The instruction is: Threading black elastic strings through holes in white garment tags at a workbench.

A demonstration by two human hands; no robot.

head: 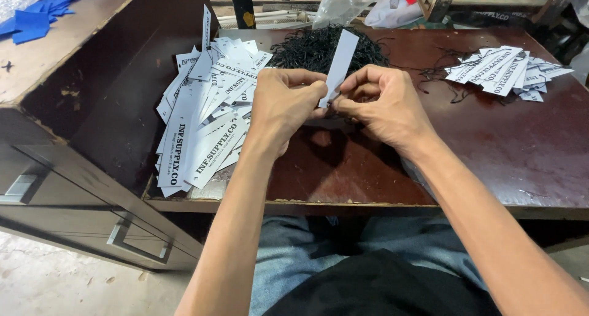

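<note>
Over brown table (pixel 527 150), hands' fingers (pixel 316 95) pinching tag (pixel 339 64)

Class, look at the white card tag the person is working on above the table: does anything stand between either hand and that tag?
Nothing visible does. Both the left hand and the right hand already pinch the lower end of the white card tag, which sticks up between them in front of the heap of black strings.

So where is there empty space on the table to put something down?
The barest patch of the dark red table lies right of the right hand, in front of the small tag pile. It is crowded on the left under the big pile of white tags, and behind the left hand where the black strings heap.
</note>
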